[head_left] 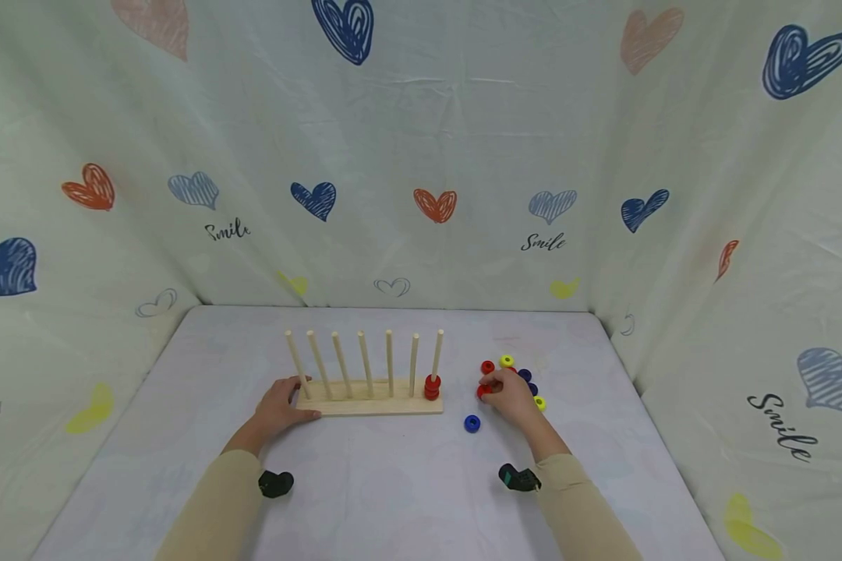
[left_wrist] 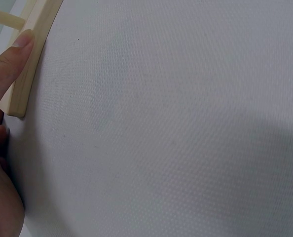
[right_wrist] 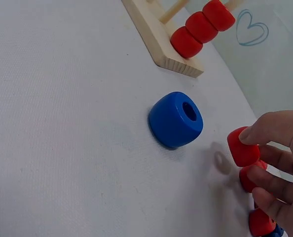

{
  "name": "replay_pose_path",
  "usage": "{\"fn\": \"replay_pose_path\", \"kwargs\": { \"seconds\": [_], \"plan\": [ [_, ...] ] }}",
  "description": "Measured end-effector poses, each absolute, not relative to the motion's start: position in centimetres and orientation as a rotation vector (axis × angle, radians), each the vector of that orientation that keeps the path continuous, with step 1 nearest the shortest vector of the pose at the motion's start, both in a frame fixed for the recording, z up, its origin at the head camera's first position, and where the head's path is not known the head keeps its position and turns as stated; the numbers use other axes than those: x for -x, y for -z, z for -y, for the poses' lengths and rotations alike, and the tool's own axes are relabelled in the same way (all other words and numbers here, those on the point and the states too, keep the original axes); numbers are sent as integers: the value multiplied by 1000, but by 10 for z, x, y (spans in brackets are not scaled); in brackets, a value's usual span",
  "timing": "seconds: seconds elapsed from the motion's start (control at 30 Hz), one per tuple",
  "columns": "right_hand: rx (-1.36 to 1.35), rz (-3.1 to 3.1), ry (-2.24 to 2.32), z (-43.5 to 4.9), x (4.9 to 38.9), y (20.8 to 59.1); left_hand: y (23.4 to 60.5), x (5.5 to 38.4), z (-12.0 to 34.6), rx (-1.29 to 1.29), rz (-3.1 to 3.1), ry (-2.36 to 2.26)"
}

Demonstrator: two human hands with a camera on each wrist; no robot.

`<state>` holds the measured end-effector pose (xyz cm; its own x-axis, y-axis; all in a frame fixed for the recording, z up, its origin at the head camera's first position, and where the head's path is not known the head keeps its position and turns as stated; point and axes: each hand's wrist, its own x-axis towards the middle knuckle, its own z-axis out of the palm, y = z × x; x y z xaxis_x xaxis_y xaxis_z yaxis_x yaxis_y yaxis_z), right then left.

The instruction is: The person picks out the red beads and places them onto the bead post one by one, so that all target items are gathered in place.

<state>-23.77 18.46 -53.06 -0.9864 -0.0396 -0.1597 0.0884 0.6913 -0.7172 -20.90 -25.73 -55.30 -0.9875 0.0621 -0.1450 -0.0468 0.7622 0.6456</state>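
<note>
A wooden peg board (head_left: pixel 375 406) with several upright pegs stands on the table. My left hand (head_left: pixel 281 405) grips its left end, the thumb (left_wrist: pixel 24 42) lying on the board's front edge in the left wrist view. Three red beads (right_wrist: pixel 201 27) are stacked on the rightmost peg. To the right of the board, my right hand (head_left: pixel 511 396) pinches a red bead (right_wrist: pixel 242 148) between thumb and fingers. Just below that bead in the right wrist view is another red bead (right_wrist: pixel 247 178). A blue bead (head_left: pixel 472 424) sits apart, between the board and my right hand.
Around my right hand lie loose beads: a red one (head_left: pixel 487 366), yellow ones (head_left: pixel 507 361) and dark blue ones (head_left: pixel 525 375), some partly hidden by the hand. Behind the table (head_left: pixel 393 499) hangs a cloth (head_left: pixel 463 140) printed with hearts.
</note>
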Motion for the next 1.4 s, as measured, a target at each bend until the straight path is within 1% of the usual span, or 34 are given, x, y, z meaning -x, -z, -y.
{"fn": "replay_pose_path", "kwargs": {
  "seconds": [0.33,0.77,1.13,1.4],
  "plan": [
    [-11,-2751,1106,-183,238,522,550,207,257,-24,-2800,-1048],
    [8,-2719,1142,-179,234,497,552,208,257,-12,-2796,-1039],
    [108,-2726,1205,-179,238,485,552,209,257,-50,-2812,-1047],
    [157,-2694,1228,-175,234,471,550,207,257,-54,-2812,-1058]
  ]
}}
